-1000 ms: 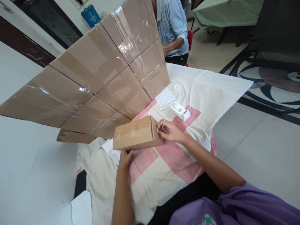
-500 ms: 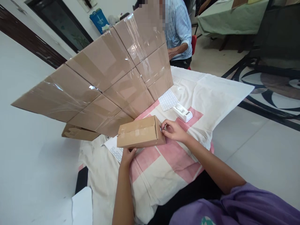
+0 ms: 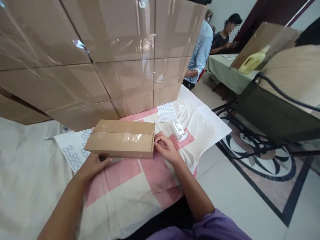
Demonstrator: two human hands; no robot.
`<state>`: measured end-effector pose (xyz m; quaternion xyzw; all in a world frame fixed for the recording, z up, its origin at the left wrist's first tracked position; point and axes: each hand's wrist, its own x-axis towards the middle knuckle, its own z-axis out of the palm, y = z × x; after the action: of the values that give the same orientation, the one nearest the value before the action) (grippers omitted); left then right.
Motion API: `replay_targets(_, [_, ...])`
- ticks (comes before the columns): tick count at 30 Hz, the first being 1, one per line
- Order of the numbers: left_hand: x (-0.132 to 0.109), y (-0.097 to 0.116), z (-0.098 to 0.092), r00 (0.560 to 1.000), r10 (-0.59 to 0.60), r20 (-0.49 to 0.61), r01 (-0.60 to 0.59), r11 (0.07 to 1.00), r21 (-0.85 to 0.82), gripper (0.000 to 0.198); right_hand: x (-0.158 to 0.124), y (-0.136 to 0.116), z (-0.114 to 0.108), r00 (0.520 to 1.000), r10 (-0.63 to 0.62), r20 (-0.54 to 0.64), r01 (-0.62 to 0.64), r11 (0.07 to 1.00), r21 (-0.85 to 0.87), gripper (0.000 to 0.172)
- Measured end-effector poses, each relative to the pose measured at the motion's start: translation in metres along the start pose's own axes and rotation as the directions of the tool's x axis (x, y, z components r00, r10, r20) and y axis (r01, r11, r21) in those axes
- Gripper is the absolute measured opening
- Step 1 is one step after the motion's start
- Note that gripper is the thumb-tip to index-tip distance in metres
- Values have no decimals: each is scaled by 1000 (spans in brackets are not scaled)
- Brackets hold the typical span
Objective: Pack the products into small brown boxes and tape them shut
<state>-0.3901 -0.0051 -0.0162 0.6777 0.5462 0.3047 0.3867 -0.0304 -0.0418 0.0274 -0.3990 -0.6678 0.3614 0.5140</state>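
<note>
A closed cardboard box (image 3: 120,143) with clear tape across its top seam lies on the cloth-covered table. My left hand (image 3: 96,165) grips its near left lower edge, thumb along the front and the other fingers hidden beneath or behind it. At the right end of the box, my right hand (image 3: 165,146) has thumb and forefinger pinched together close to the end panel; what is between the fingertips is too small to make out. Beyond that hand stands a white tape dispenser (image 3: 179,131). Behind it lies a sheet of printed labels (image 3: 167,112), and another label sheet (image 3: 72,150) sticks out left of the box.
A tall wall of taped cardboard (image 3: 122,80) rises behind the box. A person in a light blue shirt (image 3: 202,43) sits past it, and another person (image 3: 221,40) is farther back. To the right stands a dark folding chair (image 3: 270,113); a yellow jug (image 3: 253,61) rests on a green-covered table.
My view has turned and levelled, so the cardboard wall looms larger and more of the room's right side shows. Both hands keep about the same places on the box.
</note>
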Motion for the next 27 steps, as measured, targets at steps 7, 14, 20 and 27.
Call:
replay_targets(7, [2,-2,3,997,74,-17,-74,997,22,57,-4,4,0,999,9,-40,-8,1000,28,19])
replay_targets(14, [5,-18,5,994,109,-15,-108,992,60,53,0,2,-4,992,-56,113,67,993,-94,120])
replay_targets(20, [6,-22,4,997,56,-60,-52,997,54,64,15,-37,-12,957,-5,292,86,961,-264,139])
replay_targets(27, [-6,-5,-2,987,155,-30,-157,986,-53,89,-11,-72,-76,994,-108,-16,86,860,-504,88])
